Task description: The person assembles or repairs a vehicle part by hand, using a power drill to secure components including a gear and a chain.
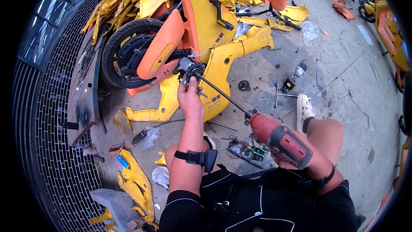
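A red and black power tool lies across my right side, held by my right hand, which is mostly hidden under its body. From its nose a long dark metal rod runs up to the left, its far end against the round metal hub low on a yellow and orange electric bike. My left hand is closed at that hub, thumb up beside the rod's tip. A narrow metal strip shows by its fingers; exactly what they grip is hidden.
Yellow body panels lie under and beside the bike, with more heaped behind. A cordless tool, a toothed cog, pliers and loose small parts lie on the concrete floor. Other bikes stand far right.
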Demonstrator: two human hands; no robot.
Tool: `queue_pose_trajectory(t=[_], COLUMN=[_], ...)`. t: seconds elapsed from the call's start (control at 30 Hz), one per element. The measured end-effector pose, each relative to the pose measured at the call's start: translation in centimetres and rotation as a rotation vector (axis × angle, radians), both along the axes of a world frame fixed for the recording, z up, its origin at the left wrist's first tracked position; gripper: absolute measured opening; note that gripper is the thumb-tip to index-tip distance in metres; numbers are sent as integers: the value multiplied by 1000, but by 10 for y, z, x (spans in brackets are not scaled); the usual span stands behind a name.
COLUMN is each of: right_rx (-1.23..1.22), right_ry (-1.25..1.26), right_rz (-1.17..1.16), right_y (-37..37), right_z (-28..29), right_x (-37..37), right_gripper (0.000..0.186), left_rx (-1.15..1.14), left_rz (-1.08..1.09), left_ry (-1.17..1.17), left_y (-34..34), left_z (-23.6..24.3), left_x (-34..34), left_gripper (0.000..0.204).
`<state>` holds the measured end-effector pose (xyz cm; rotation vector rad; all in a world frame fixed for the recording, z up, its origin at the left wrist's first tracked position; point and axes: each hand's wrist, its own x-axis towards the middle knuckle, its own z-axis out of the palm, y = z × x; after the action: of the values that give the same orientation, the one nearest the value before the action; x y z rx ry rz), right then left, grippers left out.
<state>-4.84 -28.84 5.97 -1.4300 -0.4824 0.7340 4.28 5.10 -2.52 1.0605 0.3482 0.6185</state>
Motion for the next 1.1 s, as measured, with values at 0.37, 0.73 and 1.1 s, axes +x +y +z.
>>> queue_pose_trajectory(t=[0.37, 0.73, 1.1], right_rx=[-33, -67, -14], right_ry=[-131, -397, -723], right_rz=[-91, -153, -154], right_y=[1, 5, 3], right_z=[-17, -13, -19], right_x=[-3, -2, 4], right_gripper=[40, 77, 59], left_rx=[41, 101, 25], left_rz=[-13, 55, 51], left_ry=[10, 40, 30], left_y=[3, -9, -2], left_z=[-7, 1, -1], left_x=[-1, 1, 0], left_gripper=[27, 16, 12])
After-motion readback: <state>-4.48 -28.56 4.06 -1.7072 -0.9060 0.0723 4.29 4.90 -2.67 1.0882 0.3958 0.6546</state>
